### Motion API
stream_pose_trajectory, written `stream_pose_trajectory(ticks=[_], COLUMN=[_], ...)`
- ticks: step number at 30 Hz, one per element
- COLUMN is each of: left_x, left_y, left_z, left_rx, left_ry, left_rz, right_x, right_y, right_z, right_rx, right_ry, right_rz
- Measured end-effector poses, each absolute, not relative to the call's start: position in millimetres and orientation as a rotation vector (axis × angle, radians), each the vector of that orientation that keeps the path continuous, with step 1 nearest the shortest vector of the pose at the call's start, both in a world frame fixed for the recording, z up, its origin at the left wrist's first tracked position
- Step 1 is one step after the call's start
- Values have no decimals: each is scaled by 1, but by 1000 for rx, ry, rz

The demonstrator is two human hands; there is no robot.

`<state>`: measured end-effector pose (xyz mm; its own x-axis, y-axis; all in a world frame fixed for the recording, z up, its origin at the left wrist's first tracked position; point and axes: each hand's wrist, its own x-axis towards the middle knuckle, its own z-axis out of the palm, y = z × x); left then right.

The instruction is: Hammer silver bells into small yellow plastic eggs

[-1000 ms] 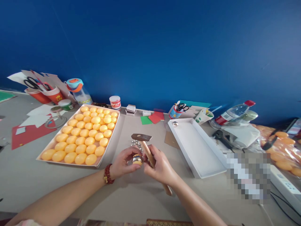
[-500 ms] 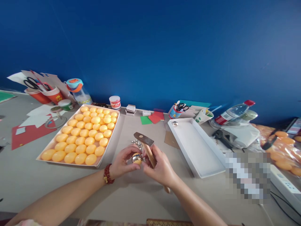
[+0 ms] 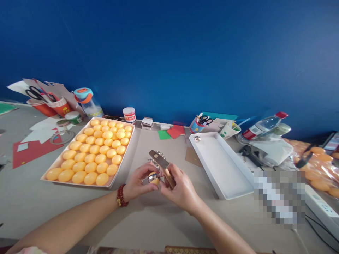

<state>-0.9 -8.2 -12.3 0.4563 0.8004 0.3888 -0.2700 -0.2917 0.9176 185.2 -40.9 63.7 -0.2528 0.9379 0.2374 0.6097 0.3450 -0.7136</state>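
Note:
My left hand (image 3: 138, 180) is closed around an orange ball (image 3: 154, 182) that has a band of shiny silver pieces on its surface. My right hand (image 3: 182, 187) grips a hammer (image 3: 159, 158) by its wooden handle, the metal head tilted above the ball and apart from it. The right fingertips come close to the ball's right side; whether they pinch a small piece is too hidden to tell. Behind the hammer head lies a pile of small silver pieces (image 3: 152, 160), partly covered by it.
To the left is a shallow box (image 3: 112, 183) of orange balls in rows. A white tray (image 3: 225, 169) on the right holds one silver-covered ball (image 3: 196, 138). Cups of pens, bottles (image 3: 261, 127), a glue gun (image 3: 251, 156) and a power strip (image 3: 321, 203) stand around the edges.
The hammer has swung in my right hand, its head shifting slightly left and down and its handle end dropping out of sight. The ball stays nearly in place in my left hand.

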Motion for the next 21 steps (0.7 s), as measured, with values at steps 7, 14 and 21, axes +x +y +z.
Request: stream_pose_trajectory(ticks=[7,14,21], left_x=[0,-1,-1], left_y=[-9,-8,-9], left_z=[-2,-3,-3], left_rx=[1601,1681,1708], left_ry=[517,539,521], left_rz=[1104,1100,1106], right_x=[184,184,183], right_y=[-43,-43,-42], right_z=[59,60,64], right_rx=[-1324,-1285,-1312], right_ry=[-1983,-2002,-1985], right_rz=[567,542,591])
